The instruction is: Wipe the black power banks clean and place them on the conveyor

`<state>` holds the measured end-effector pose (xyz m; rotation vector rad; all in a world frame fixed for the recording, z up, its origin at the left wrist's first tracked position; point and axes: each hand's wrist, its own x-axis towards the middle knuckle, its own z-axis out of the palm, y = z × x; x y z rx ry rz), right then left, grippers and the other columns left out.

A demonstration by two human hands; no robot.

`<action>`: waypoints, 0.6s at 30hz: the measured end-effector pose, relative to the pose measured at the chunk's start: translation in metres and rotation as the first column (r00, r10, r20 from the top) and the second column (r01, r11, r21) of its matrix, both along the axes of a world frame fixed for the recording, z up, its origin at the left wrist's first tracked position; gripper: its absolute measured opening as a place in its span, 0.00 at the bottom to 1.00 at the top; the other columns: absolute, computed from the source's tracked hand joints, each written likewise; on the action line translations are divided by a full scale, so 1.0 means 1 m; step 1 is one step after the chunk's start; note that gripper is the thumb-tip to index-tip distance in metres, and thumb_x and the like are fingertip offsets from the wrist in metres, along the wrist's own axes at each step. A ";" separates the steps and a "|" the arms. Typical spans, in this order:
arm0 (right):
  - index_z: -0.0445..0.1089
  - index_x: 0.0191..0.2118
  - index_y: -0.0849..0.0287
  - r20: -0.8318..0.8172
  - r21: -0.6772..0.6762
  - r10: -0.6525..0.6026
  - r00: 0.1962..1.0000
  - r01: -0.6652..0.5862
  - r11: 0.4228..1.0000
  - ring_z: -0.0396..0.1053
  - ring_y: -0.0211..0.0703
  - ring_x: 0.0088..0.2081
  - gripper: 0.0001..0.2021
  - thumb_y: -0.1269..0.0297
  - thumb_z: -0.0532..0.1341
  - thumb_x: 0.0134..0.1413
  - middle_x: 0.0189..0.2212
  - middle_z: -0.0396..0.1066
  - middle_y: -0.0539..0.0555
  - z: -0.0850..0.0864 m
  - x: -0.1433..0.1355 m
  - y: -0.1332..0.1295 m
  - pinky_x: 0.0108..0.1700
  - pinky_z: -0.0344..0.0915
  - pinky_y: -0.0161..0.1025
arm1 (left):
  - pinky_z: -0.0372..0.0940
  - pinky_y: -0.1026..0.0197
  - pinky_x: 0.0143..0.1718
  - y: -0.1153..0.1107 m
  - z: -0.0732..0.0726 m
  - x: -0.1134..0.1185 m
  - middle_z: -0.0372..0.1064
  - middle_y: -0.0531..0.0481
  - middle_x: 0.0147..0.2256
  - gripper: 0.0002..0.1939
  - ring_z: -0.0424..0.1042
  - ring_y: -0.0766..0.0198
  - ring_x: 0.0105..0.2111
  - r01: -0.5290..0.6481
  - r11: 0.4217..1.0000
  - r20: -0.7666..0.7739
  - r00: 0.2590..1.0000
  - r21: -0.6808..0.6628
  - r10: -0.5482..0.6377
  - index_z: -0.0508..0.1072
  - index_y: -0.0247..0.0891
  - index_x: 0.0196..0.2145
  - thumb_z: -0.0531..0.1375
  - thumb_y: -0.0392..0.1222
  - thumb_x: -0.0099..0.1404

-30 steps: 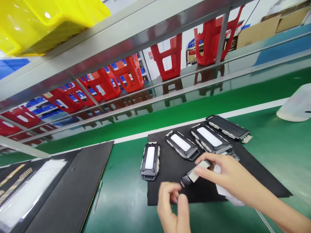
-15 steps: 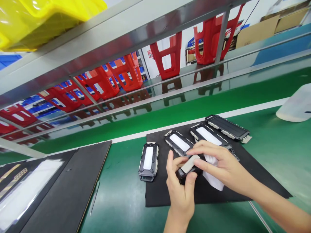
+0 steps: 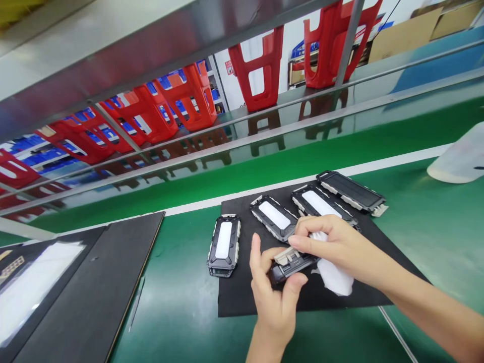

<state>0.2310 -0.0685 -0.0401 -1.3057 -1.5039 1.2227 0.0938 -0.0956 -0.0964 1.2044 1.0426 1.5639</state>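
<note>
My left hand (image 3: 273, 290) is closed around the end of a black power bank (image 3: 293, 266), thumb on the near side and index finger raised. A beige port cover (image 3: 286, 256) on its end stands lifted, with ports showing below. My right hand (image 3: 333, 242) has its thumb and index finger together at that cover. A white cloth (image 3: 336, 277) hangs from the right palm, beneath the fingers. Two similar power banks with white light panels, one (image 3: 275, 214) and another (image 3: 321, 202), lie just beyond my hands, partly covered by them.
A black mat (image 3: 238, 297) lies under the work on the green table (image 3: 177, 302). Another power bank (image 3: 223, 245) rests at its left edge, and one with a dark panel (image 3: 351, 191) at the back right. A black board (image 3: 113, 277) is at left; a translucent container (image 3: 459, 156) stands at right.
The beige port cover has swung up from the power bank's end, and ports now show. My right fingers have shifted from pressing on it to its upper edge. The view has shifted slightly.
</note>
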 end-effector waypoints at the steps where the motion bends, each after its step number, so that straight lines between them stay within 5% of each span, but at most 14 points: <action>1: 0.63 0.19 0.58 -0.018 -0.003 0.004 1.000 -0.004 1.000 0.58 0.38 0.27 0.20 0.49 0.60 0.51 0.21 0.61 0.48 0.000 0.001 0.000 0.32 0.55 0.36 | 0.64 0.62 0.38 0.001 -0.001 0.000 0.75 0.52 0.34 0.32 0.73 0.61 0.33 -0.002 1.000 0.000 1.000 0.003 0.002 0.60 0.42 0.55 0.66 0.44 0.55; 9: 0.69 0.22 0.58 -0.078 0.027 -0.013 0.997 0.015 1.000 0.61 0.38 0.29 0.16 0.53 0.61 0.53 0.25 0.64 0.48 -0.003 0.004 -0.004 0.34 0.55 0.36 | 0.63 0.65 0.32 0.005 -0.004 0.000 0.75 0.53 0.32 0.31 0.71 0.64 0.29 0.016 0.998 0.015 1.000 0.058 -0.017 0.64 0.46 0.55 0.67 0.47 0.54; 14: 0.74 0.27 0.54 -0.074 0.113 -0.064 0.995 0.072 0.991 0.64 0.41 0.31 0.11 0.54 0.62 0.52 0.28 0.67 0.50 -0.007 0.004 -0.011 0.35 0.58 0.37 | 0.63 0.64 0.34 0.007 -0.001 -0.002 0.75 0.52 0.32 0.23 0.71 0.63 0.31 0.024 0.999 -0.029 0.999 0.045 -0.022 0.72 0.46 0.49 0.65 0.52 0.55; 18: 0.75 0.28 0.51 -0.085 0.187 -0.069 0.994 0.083 0.979 0.66 0.42 0.33 0.07 0.57 0.63 0.52 0.29 0.68 0.51 -0.014 0.003 -0.015 0.37 0.60 0.38 | 0.64 0.62 0.41 0.006 -0.002 -0.003 0.74 0.51 0.37 0.21 0.71 0.61 0.38 0.073 0.996 -0.070 0.995 0.049 -0.069 0.69 0.48 0.52 0.61 0.49 0.60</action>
